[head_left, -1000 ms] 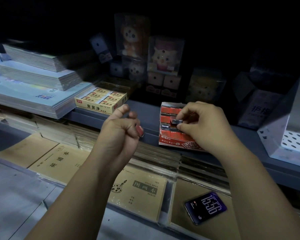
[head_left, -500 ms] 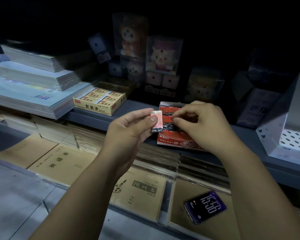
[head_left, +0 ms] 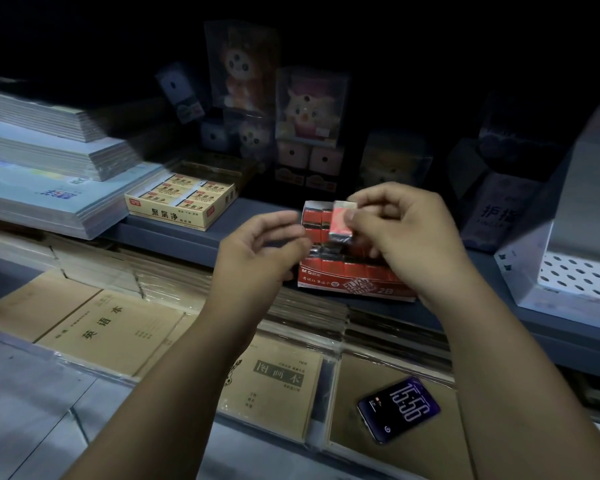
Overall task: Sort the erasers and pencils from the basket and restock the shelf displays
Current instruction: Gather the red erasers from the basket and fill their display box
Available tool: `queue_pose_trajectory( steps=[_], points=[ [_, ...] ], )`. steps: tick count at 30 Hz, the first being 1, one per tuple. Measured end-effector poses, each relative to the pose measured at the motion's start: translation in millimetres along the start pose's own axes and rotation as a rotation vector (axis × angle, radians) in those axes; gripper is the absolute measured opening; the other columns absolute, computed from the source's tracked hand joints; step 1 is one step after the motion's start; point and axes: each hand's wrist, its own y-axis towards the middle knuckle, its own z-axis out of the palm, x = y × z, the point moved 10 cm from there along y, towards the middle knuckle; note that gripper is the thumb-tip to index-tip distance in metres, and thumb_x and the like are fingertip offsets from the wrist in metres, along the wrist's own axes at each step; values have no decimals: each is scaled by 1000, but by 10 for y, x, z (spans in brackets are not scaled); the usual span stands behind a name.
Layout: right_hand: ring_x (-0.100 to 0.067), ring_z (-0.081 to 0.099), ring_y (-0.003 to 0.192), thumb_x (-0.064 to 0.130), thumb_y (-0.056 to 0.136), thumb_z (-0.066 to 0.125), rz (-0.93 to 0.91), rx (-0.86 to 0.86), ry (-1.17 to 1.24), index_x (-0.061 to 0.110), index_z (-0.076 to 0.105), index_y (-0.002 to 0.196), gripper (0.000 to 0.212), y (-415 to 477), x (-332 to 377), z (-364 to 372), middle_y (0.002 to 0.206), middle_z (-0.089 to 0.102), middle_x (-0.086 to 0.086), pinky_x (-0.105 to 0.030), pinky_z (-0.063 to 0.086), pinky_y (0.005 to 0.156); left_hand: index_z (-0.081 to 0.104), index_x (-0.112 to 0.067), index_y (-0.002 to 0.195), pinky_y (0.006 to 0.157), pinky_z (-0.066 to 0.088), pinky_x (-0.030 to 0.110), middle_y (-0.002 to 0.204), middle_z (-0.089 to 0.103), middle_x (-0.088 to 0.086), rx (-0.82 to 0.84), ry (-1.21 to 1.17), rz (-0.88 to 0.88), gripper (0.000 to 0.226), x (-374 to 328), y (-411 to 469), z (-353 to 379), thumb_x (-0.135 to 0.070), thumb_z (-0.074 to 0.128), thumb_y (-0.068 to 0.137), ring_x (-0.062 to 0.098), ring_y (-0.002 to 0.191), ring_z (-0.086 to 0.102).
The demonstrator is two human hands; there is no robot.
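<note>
Centrally in the frame, the right hand [head_left: 406, 233] pinches a wrapped eraser [head_left: 342, 221] above the red display box [head_left: 347, 271] on the shelf [head_left: 174, 233]. Just left, the left hand [head_left: 257, 251] hovers empty, fingers loosely curled

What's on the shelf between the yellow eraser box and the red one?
Head view: bare shelf between the yellow eraser box and the red eraser box; the left hand hovers in front, hiding part of it.
</note>
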Motion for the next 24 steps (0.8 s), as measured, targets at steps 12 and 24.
queue_pose_trajectory(
  steps=[12,24],
  points=[
    [-3,62,73,29,93,72,41,-28,-441,20,74,105,14,24,-210,-74,82,67,10,-14,44,58,68,-19,118,80,63,40,100,76,-5,-93,248,0,30,76,76,61,-9,72,90,12,85,75],
    [-3,62,67,19,84,82,64,22,-417,21,70,81,13,-16,-245,-43,77,68,8,-20,50,61,72,-23,107,46,46,11,92,76,-7,-146,300,1,20,59,120,23,-13,73,91,1,73,72]
  ],
)
